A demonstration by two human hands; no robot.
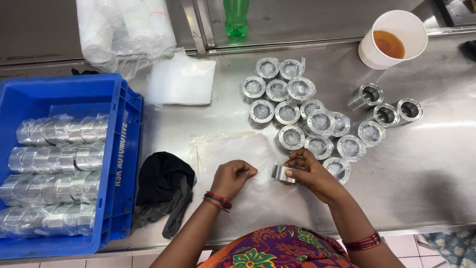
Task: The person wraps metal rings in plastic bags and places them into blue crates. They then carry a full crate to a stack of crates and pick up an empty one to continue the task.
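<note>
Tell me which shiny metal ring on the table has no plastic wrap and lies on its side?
The bare metal ring nearest the paper cup lies tipped on its side. The two bare rings to its right stand upright; the clustered rings are wrapped.

Both forearms are extended forward from the bottom edge and angled inward, so that the hands are brought near each other. The left hand [234, 176] is curled, fingertips pinched together, with red bangles worn at the wrist. The right hand [310, 173] is closed in a grip, thumb uppermost, red bangles also worn.
</note>
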